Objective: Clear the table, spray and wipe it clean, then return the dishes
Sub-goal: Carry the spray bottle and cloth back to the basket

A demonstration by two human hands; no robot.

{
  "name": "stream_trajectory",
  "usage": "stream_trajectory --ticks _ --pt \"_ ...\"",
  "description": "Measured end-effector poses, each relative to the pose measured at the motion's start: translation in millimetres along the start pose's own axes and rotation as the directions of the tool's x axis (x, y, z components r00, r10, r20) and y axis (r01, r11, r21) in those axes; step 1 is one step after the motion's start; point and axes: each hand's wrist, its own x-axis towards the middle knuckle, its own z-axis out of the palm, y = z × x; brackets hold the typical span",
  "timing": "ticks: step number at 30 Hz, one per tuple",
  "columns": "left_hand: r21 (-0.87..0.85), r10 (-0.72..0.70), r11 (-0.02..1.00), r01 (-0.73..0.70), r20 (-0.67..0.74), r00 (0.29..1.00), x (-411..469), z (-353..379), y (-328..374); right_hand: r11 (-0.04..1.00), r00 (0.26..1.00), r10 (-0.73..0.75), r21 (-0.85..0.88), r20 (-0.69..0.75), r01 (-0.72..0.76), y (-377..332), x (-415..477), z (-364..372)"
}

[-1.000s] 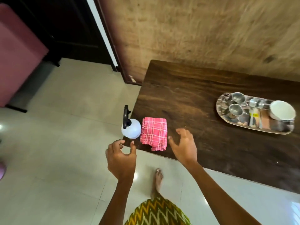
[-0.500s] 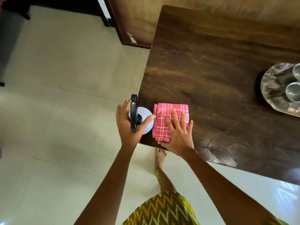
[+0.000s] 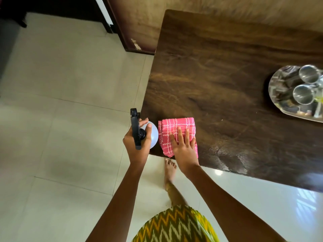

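A white spray bottle (image 3: 153,135) with a black trigger head stands at the near left corner of the dark wooden table (image 3: 227,88). My left hand (image 3: 137,144) grips its neck, fingers curled round it. Right beside it lies a folded pink checked cloth (image 3: 176,128). My right hand (image 3: 183,147) rests flat on the cloth with straight fingers. A steel tray (image 3: 279,88) with steel cups (image 3: 302,94) sits at the table's right side, partly cut off by the frame edge.
Pale floor tiles (image 3: 61,119) spread to the left of the table. A wooden wall panel (image 3: 139,23) and a dark doorway stand behind. My bare foot (image 3: 169,170) is under the table's near edge. A wet-looking sheen marks the table's near edge.
Both hands reached forward from the table's edge. My left hand closed round the spray bottle's neck and my right hand came down flat on the pink cloth. The view tilted downward.
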Motion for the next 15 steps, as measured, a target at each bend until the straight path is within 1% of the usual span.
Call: stream_trajectory --ticks 2,4,7,9,10,11,13,15 --pt "-0.021 0.002 1.0 -0.003 -0.02 1.0 -14 -9 8 1.0 0.996 -0.006 0.019 0.084 0.004 0 -18 -12" --pt "-0.054 -0.011 0.998 0.009 -0.032 0.999 -28 -19 20 0.997 0.995 -0.001 0.079 0.099 -0.007 -1 -39 -25" --pt "-0.096 0.051 0.994 -0.054 -0.038 0.998 -57 -39 49 0.981 0.999 0.026 0.195 -0.032 -0.019 0 -80 -43" --pt "-0.119 0.103 0.987 -0.108 -0.043 0.994 -78 -50 70 0.944 0.991 0.069 0.328 -0.118 -0.027 1 -109 -56" --pt "-0.132 0.125 0.982 -0.132 -0.056 0.991 -90 -57 84 0.906 0.982 0.093 0.423 -0.162 -0.016 3 -127 -66" --pt "-0.145 0.139 0.978 -0.148 -0.07 0.988 -101 -64 98 0.845 0.975 0.122 0.535 -0.188 -0.002 6 -146 -78" --pt "-0.178 0.155 0.97 -0.167 -0.083 0.985 -124 -75 131 0.641 0.96 0.204 0.767 -0.194 0.019 16 -188 -106" --pt "-0.217 0.174 0.958 -0.188 -0.08 0.981 -146 -79 165 0.448 0.93 0.28 0.889 -0.238 0.093 28 -228 -132"
